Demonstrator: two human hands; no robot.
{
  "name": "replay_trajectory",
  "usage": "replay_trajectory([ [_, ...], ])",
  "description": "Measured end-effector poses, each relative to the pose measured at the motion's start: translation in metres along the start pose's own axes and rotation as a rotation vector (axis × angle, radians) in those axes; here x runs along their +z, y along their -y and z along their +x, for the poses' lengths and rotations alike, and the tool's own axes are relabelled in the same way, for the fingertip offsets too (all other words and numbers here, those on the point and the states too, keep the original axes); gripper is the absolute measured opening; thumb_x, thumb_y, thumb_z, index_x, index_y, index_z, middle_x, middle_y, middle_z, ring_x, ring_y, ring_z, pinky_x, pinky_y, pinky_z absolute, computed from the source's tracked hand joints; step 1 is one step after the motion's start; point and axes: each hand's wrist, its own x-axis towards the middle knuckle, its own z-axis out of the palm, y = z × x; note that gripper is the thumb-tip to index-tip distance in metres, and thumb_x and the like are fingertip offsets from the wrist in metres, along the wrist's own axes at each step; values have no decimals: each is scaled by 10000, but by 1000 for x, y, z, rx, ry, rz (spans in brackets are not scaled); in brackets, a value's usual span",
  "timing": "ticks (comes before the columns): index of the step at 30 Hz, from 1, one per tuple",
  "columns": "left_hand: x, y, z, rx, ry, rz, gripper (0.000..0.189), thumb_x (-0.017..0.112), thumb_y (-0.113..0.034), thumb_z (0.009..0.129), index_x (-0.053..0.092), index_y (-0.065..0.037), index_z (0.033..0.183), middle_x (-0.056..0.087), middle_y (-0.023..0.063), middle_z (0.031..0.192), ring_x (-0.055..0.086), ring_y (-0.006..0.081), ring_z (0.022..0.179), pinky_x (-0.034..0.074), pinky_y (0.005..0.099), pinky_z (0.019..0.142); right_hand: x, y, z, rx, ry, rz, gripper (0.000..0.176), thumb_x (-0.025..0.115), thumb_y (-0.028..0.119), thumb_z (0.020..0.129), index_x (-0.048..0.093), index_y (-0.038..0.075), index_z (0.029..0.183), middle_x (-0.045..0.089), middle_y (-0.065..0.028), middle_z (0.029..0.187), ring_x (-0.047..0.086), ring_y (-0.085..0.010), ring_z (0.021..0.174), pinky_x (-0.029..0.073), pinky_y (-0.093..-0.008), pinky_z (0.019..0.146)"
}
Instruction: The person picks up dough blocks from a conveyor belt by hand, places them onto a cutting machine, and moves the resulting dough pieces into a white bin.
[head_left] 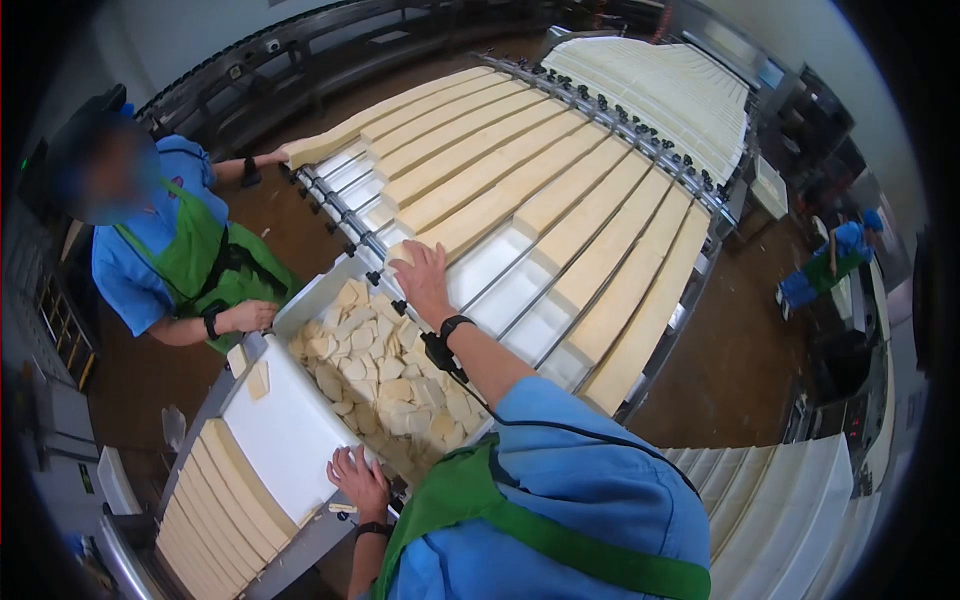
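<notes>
My right hand (422, 284) is at the near end of a pale dough strip (480, 222) on the slatted conveyor, its fingers curled over that end. My left hand (359, 484) rests at the lower corner of a white bin (312, 292), fingers spread, with nothing seen in it. Flat, pale, irregular dough pieces (385, 365) fill the bin between my two hands. Beside it lies a white board (290, 425), with two small loose pieces (259, 380) near its upper end.
A co-worker (170, 240) in a green apron stands at left, one hand at the outermost strip's end, the other by the bin. Narrow dough strips (215, 500) lie at lower left. White channelled trays (770, 500) are at lower right. Another person (835, 262) stands far right.
</notes>
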Motion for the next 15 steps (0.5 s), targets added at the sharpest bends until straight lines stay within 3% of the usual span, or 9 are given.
replay_trajectory([
  [8,5,4,-3,-32,-4,2,416,654,-249,833,599,-101,1218,507,171,1251,418,365,1288,236,575,1115,32,-25,-5,-72,-87,-62,275,659,204,850,696,236,1120,536,-99,1339,443,-269,1322,188,-629,1145],
  [15,-1,2,0,-44,-20,5,405,646,-264,857,582,-110,1226,512,159,1242,419,354,1293,244,556,1113,6,-7,1,-31,-13,-102,361,783,206,774,687,253,1118,519,-66,1334,453,-262,1293,246,-605,1125],
])
